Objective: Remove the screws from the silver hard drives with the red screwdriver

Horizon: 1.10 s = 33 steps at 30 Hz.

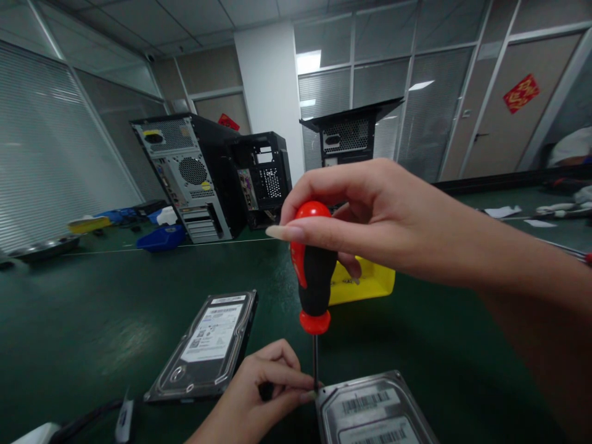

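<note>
My right hand [370,216] is closed round the top of a red and black screwdriver [314,271], which stands upright. Its thin shaft runs down to the near-left corner of a silver hard drive [374,407] at the bottom edge of the view. My left hand [259,394] is pinched round the lower shaft, right beside that corner. A second hard drive [208,345] with a white label lies flat on the green table [92,320], just left of my left hand.
A yellow tray [370,280] sits behind the screwdriver. Three open black computer cases [194,176] stand at the back of the table, with blue bins [161,237] to their left. A cable [87,419] lies at the near left. Another person's sleeve [571,148] shows far right.
</note>
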Motion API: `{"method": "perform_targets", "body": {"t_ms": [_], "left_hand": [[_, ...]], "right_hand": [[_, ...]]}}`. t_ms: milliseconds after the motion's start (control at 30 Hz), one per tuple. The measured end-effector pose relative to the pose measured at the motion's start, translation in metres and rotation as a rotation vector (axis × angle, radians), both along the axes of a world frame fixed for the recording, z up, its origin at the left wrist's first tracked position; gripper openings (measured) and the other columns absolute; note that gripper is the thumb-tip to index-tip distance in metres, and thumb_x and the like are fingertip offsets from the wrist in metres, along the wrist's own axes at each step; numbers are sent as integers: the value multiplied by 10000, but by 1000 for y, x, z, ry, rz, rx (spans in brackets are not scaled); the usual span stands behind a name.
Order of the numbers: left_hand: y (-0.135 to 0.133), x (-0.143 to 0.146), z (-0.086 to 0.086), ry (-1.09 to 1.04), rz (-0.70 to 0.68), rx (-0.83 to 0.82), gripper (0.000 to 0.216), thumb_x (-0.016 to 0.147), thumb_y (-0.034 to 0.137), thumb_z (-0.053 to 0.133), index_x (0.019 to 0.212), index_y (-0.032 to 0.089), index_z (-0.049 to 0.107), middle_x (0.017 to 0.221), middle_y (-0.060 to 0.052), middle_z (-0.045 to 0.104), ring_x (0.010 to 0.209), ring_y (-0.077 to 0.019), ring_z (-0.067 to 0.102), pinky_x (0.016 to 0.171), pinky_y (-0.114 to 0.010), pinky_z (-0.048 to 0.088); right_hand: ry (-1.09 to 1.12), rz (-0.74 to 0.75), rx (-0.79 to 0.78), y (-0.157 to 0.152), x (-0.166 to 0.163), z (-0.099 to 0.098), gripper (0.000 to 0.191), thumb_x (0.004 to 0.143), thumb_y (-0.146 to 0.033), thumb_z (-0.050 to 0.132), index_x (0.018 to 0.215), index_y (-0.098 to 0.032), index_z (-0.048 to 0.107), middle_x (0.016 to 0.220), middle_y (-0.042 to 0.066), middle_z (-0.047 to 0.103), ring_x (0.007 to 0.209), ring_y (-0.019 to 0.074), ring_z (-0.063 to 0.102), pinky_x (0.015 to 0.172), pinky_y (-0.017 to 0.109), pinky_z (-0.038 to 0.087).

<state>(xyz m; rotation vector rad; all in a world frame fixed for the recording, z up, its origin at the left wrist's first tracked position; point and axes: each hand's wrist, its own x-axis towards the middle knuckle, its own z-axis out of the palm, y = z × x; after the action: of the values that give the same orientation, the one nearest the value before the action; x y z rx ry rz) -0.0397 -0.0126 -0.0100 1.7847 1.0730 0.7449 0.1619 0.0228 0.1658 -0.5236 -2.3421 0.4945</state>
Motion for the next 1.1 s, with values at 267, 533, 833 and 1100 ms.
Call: {"method": "perform_targets", "body": {"t_ms": [267, 533, 833, 1100], "left_hand": [[0, 0, -2, 1, -11, 36, 138, 797, 213, 636, 788, 217, 773, 743, -10, 499, 640, -144, 480, 553, -242, 356], [-1, 0, -1, -2, -6, 22, 137, 791, 216, 641, 791, 206, 778, 735, -9, 486, 631, -140, 470, 535, -235, 325], [-2, 1, 4, 28, 7, 11, 143, 783, 231, 640, 786, 199, 779, 723, -11, 484, 626, -143, 460, 531, -233, 314], [-3, 3, 7, 31, 4, 6, 146, 786, 229, 634, 776, 198, 776, 725, -7, 484, 625, -139, 455, 529, -232, 304]], "right_hand": [[2, -3, -2, -1, 0, -1, 251, 856, -364, 518, 873, -139, 627, 708, -44, 616, 593, 45, 574, 448, 106, 433], [-8, 26, -47, -1, -1, -1, 250, 863, -361, 514, 898, -135, 616, 750, -20, 637, 655, 69, 619, 501, 120, 485], [-1, 11, -37, -1, 1, -1, 249, 859, -375, 513, 891, -149, 613, 743, -33, 633, 640, 62, 609, 484, 119, 473], [-29, 8, -57, -1, -2, -1, 256, 865, -381, 507, 898, -147, 605, 749, -28, 631, 644, 58, 609, 503, 128, 475]]}}
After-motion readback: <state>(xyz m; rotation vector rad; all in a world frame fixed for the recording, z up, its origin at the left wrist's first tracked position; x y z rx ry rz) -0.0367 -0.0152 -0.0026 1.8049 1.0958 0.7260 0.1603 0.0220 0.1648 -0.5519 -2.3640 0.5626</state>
